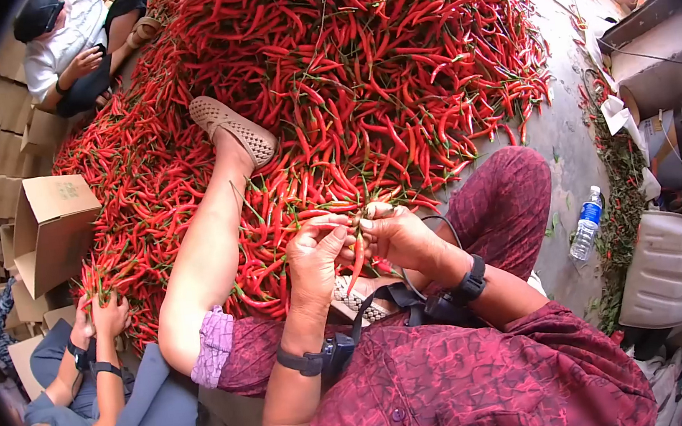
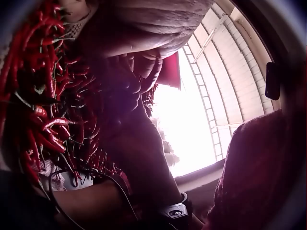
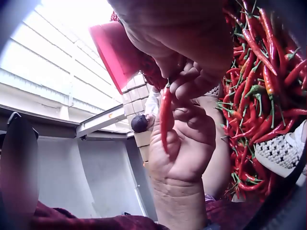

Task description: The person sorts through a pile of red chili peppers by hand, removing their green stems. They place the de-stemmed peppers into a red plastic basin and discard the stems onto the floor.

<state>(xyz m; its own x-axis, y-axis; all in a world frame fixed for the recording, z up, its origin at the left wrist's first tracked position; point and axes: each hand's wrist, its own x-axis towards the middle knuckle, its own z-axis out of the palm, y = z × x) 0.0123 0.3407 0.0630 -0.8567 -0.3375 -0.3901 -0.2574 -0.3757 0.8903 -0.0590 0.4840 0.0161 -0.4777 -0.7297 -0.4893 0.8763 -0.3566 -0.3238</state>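
Note:
Both hands meet low over the edge of a big heap of red chili peppers (image 1: 395,97). The right hand (image 1: 401,236) pinches a single red chili pepper (image 3: 165,117) at its green stem end, with thumb and fingertips close together. The left hand (image 1: 313,262) is right against it, fingers curled at the same stem end. In the right wrist view the pepper hangs tip down in front of the left palm (image 3: 187,148). The left wrist view is dark around the fingers, so the pepper is hidden there.
A second person's hands (image 1: 105,316) hold peppers at the lower left, beside an open cardboard box (image 1: 56,220). Another person (image 1: 74,50) sits at the top left. A water bottle (image 1: 586,224) and a white dustpan-like scoop (image 1: 663,269) lie at the right.

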